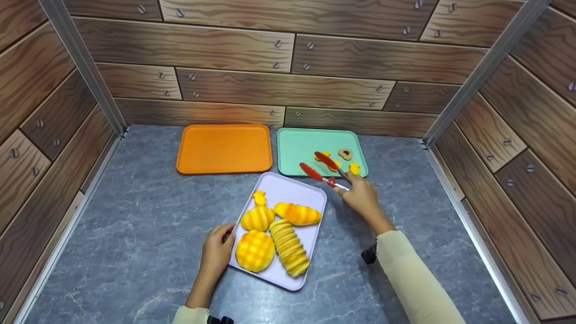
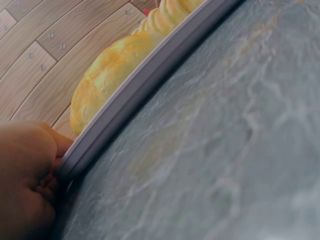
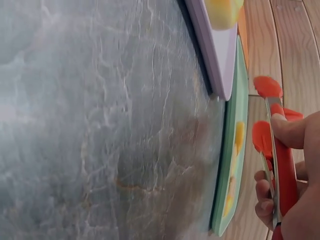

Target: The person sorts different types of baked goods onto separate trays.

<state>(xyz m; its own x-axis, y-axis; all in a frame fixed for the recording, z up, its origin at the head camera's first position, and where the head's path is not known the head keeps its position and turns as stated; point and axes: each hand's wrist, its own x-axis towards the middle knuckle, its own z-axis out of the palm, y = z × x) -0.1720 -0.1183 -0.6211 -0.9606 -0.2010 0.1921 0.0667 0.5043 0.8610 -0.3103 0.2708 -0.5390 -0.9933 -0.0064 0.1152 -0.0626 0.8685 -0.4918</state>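
My right hand (image 1: 362, 196) grips red tongs (image 1: 311, 172), tips spread; my left hand (image 1: 217, 250) pinches the lilac tray (image 1: 300, 185), plump yellow breads (image 1: 255, 251) right of that grip.

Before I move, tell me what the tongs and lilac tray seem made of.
Tongs: frame probably shiny metal, from its silvery edges; tips smooth, evenly red, perhaps silicone or plastic. Lilac tray: likely moulded plastic, satin, judging by its even colour and rounded corners.
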